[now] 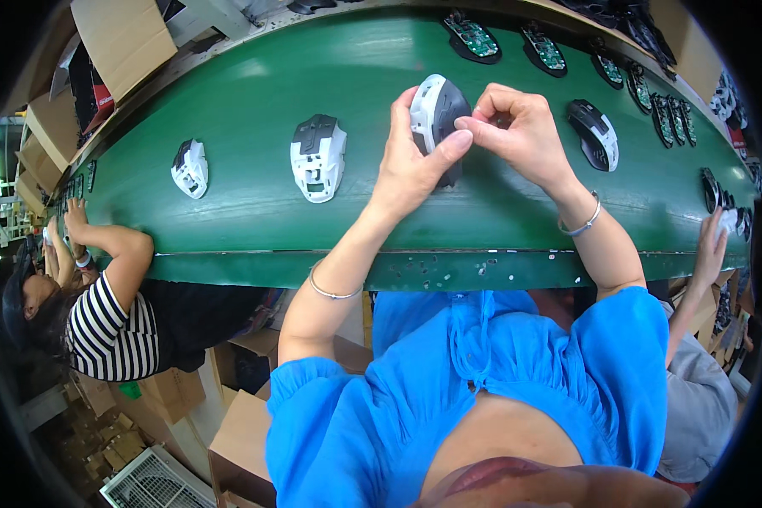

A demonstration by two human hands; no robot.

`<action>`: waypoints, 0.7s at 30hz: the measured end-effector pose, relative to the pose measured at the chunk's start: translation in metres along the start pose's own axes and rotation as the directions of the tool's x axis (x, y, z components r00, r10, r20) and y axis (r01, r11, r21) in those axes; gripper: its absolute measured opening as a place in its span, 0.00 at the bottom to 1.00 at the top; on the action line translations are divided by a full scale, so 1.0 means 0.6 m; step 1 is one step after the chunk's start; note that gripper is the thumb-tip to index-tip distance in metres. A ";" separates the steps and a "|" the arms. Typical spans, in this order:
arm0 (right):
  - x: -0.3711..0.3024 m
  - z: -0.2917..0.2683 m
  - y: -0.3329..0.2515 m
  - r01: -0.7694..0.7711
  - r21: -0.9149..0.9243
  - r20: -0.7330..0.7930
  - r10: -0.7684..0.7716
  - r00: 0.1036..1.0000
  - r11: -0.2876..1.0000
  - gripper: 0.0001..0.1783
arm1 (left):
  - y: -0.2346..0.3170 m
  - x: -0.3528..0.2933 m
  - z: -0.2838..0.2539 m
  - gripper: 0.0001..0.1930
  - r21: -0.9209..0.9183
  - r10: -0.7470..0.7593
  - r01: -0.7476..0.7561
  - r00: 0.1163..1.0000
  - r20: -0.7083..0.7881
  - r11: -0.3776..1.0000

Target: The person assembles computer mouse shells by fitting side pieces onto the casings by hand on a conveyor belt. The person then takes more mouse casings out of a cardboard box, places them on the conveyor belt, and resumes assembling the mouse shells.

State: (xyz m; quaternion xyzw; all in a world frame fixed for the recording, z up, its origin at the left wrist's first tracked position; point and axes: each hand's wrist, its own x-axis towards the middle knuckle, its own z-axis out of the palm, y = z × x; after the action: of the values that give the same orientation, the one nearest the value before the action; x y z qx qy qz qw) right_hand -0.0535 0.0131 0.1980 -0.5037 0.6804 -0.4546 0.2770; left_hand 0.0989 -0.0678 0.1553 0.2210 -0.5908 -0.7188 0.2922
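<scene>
My left hand (411, 165) grips a white and dark grey computer mouse shell (438, 110), holding it up above the green conveyor belt (254, 93). My right hand (516, 127) pinches at the shell's right side with thumb and fingertips closed on it. Both wrists wear thin bracelets. Two more white and grey mouse shells (317, 157) (190, 168) lie on the belt to the left. A dark mouse with white trim (594, 134) lies on the belt to the right of my right hand.
Several dark mouse bases with green circuit boards (472, 37) line the belt's far edge. A co-worker in a striped shirt (110, 326) works at the left, and another person's hand (709, 245) reaches in at right. Cardboard boxes (123, 34) stand around.
</scene>
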 end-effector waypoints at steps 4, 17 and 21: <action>-0.007 0.004 0.001 0.096 0.059 -0.012 -0.096 0.995 0.994 0.13 | -0.001 -0.003 -0.001 0.40 0.161 0.086 -0.080 0.996 -0.030 0.984; 0.007 -0.043 -0.013 -0.067 0.490 0.245 -0.064 0.967 0.869 0.15 | 0.003 -0.006 -0.002 0.40 0.316 0.386 -0.358 0.922 -0.031 0.879; -0.002 -0.031 -0.016 -0.146 0.478 0.269 0.014 0.963 0.866 0.12 | 0.012 -0.010 0.002 0.40 0.308 0.302 -0.286 0.953 -0.005 0.908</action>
State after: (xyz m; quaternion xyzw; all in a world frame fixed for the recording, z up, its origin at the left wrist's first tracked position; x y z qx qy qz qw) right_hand -0.0642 0.0198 0.2145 -0.4420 0.5205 -0.5321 0.5005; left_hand 0.1039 -0.0637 0.1623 0.1906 -0.7127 -0.5613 0.3750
